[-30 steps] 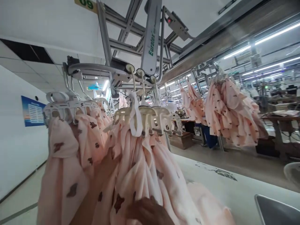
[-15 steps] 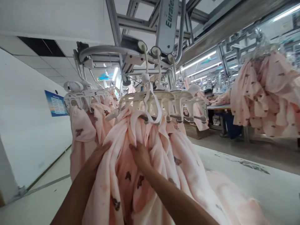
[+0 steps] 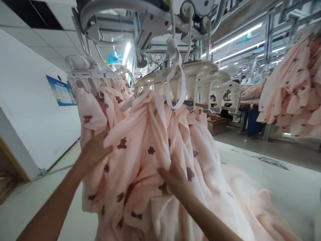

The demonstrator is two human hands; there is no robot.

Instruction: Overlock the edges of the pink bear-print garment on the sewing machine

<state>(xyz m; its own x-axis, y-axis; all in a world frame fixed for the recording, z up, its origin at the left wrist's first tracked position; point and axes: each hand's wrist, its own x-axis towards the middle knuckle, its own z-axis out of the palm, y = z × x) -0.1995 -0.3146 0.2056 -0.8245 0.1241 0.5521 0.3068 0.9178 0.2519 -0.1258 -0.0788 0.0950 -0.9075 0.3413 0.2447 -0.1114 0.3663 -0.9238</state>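
Pale pink fabric pieces (image 3: 136, 157) printed with brown bear and bow shapes hang in folds from the clips of a cream plastic hanger (image 3: 194, 80). My right hand (image 3: 177, 175) is closed on a fold of the pink fabric at mid-height, thumb toward the left. At the left edge of the same hanging fabric is my left hand (image 3: 94, 152), slightly blurred, its fingers stretched out and apart against the cloth. A white strap loop (image 3: 184, 80) dangles from the hanger's hook in front of the clips.
More loaded hangers (image 3: 87, 78) stand to the left, with pink pieces below. Overhead runs a curved metal rail (image 3: 120, 6). Fabric spreads onto a pale table (image 3: 281, 180) at the right. Further pink pieces (image 3: 296, 80) hang at the far right, beyond a brown box (image 3: 218, 125).
The view has tilted down and moved closer. The front fabric has been spread wider, showing more of its print. My left hand has moved left and its fingers have opened.
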